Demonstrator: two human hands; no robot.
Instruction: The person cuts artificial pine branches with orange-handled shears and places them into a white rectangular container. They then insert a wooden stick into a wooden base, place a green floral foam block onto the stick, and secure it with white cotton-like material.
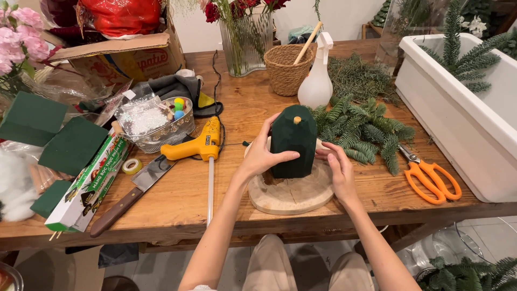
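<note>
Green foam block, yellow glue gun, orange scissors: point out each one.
green foam block (293, 141), head view, middle of its front face
yellow glue gun (196, 145), head view, on its yellow body
orange scissors (431, 180), head view, on the orange handles

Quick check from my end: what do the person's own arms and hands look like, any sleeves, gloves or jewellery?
Both arms are bare up to the frame edge, no sleeves showing. The left hand and right hand wear no gloves; no rings, watch or bracelets visible. Fingers look slim with short nails.
</note>
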